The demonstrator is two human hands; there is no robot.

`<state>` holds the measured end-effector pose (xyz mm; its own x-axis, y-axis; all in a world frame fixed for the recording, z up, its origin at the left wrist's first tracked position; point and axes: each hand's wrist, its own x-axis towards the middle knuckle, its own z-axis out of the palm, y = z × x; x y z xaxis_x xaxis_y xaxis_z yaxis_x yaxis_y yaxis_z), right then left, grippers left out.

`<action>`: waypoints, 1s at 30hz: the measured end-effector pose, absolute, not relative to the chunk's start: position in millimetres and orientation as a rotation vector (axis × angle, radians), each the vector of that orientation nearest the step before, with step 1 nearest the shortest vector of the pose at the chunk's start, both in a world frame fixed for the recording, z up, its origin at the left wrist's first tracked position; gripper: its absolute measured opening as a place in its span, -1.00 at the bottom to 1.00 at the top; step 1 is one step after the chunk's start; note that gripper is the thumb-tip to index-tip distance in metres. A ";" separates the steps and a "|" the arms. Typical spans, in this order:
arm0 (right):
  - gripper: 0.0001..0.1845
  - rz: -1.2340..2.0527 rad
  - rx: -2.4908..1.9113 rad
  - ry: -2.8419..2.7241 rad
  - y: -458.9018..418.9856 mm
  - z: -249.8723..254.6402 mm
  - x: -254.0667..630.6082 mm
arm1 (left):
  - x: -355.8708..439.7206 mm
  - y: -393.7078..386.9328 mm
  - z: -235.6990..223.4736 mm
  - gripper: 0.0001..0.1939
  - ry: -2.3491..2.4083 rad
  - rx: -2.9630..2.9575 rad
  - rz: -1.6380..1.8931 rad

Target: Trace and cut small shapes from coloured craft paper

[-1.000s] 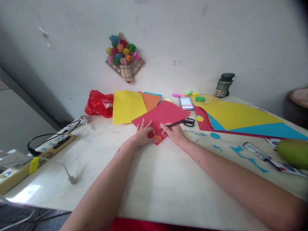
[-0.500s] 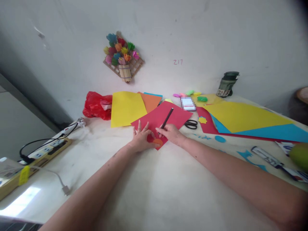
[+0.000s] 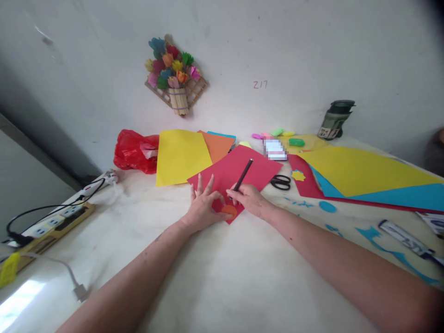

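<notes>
A red sheet of paper (image 3: 239, 166) lies on the table with one corner pointing toward me. On that near corner sits a small orange paper circle (image 3: 229, 212). My left hand (image 3: 204, 206) rests on the sheet, its fingers spread; thumb and index finger press at the circle's edge. Wrapped around a dark pencil (image 3: 244, 173), my right hand (image 3: 249, 199) is just right of the circle. The pencil slants with its upper end up and to the right; its tip is mostly hidden by my fingers. Black-handled scissors (image 3: 280, 182) lie partly beneath the sheet's right side.
Yellow paper (image 3: 182, 157) and a red plastic bag (image 3: 135, 150) lie behind on the left. To the right are yellow paper (image 3: 371, 171), blue scraps (image 3: 328, 206), a phone (image 3: 275, 149), a marker (image 3: 404, 238) and a bottle (image 3: 336, 119). A power strip (image 3: 55, 224) lies at left.
The pencil has swung from a low slant over the scissors to a steeper one. My right hand has shifted slightly around the circle; my left hand keeps pressing. The camera view has shifted slightly.
</notes>
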<state>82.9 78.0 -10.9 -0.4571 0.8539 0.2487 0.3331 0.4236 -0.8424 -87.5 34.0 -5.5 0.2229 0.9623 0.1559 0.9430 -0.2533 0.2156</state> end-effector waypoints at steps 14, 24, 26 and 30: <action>-0.66 1.052 -0.991 -1.975 80.9 -12.7 82.0 | -86.0 33.8 -4.7 -0.60 1.943 2.251 0.429; -0.64 1.075 -0.963 -1.996 80.1 -11.8 82.4 | -86.8 35.6 -7.4 -0.59 1.938 2.232 0.429; -0.63 1.073 -0.961 -2.002 80.3 -11.7 82.1 | -87.0 35.6 -7.1 -0.59 1.931 2.228 0.425; -0.63 1.076 -0.963 -1.998 81.6 -13.2 81.1 | -86.9 35.5 -6.2 -0.56 1.924 2.219 0.421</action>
<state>81.1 81.6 -13.2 -0.5083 0.8366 0.2041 0.2902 0.3895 -0.8741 -86.9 35.5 -6.2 0.1250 0.9873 0.0981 0.9380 -0.1499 0.3127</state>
